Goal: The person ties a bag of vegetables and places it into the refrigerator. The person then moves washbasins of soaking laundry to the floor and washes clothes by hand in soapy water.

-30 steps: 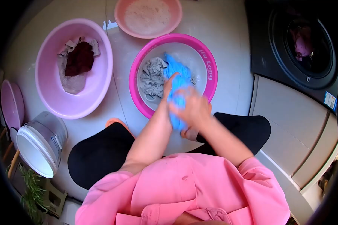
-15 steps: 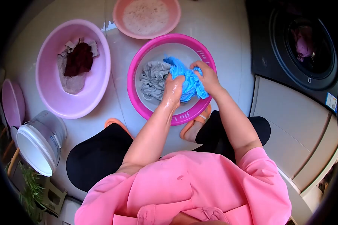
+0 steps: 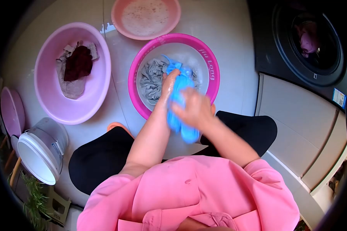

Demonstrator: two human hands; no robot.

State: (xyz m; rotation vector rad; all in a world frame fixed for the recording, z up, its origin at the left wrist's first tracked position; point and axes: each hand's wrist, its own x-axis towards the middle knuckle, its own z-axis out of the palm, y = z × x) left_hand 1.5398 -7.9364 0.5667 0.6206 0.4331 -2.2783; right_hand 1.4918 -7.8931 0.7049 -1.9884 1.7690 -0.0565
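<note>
A wet, bright blue cloth garment (image 3: 184, 81) is stretched lengthwise over the near side of a magenta-rimmed basin (image 3: 133, 81), its lower end hanging past the rim. My left hand (image 3: 168, 82), wet and shiny, is closed on its upper part above the basin. Lower down, my right hand (image 3: 194, 108) is closed around the same cloth, its fingers smeared by motion. Inside the basin, a grey crumpled cloth (image 3: 152, 79) lies at the left in water. Part of the basin's near rim is hidden by my arms and the blue cloth.
A lilac basin (image 3: 100, 92) at left holds dark red and greyish cloth (image 3: 79, 63). A pink basin (image 3: 116, 21) of foamy water stands beyond. A white bucket (image 3: 46, 134) lies tilted at left. On the right is a dark washing machine (image 3: 266, 46) with pink laundry inside.
The blue garment has been lifted from the basin and drawn towards me, now hanging over the near rim. My right hand has moved down and left along it; the grey cloth stays.
</note>
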